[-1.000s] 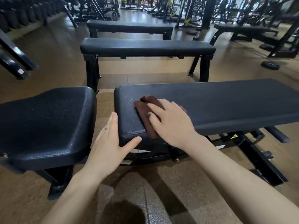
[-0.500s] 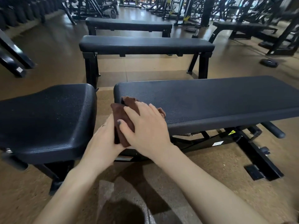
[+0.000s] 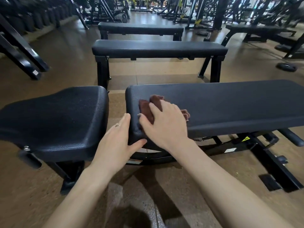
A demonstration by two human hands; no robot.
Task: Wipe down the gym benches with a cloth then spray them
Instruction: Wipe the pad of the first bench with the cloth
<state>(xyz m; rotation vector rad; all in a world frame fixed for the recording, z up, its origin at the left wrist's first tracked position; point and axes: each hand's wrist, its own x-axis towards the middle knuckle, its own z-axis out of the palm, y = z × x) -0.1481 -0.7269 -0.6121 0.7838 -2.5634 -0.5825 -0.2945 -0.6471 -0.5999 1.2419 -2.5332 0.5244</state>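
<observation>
Bench pad is stretching rightward, mostly bare beyond the hands. Right hand is pressing flat, fingers spread, on the brown cloth near the pad's left end. Left hand is lying open against that end's edge, thumb under the corner.
</observation>
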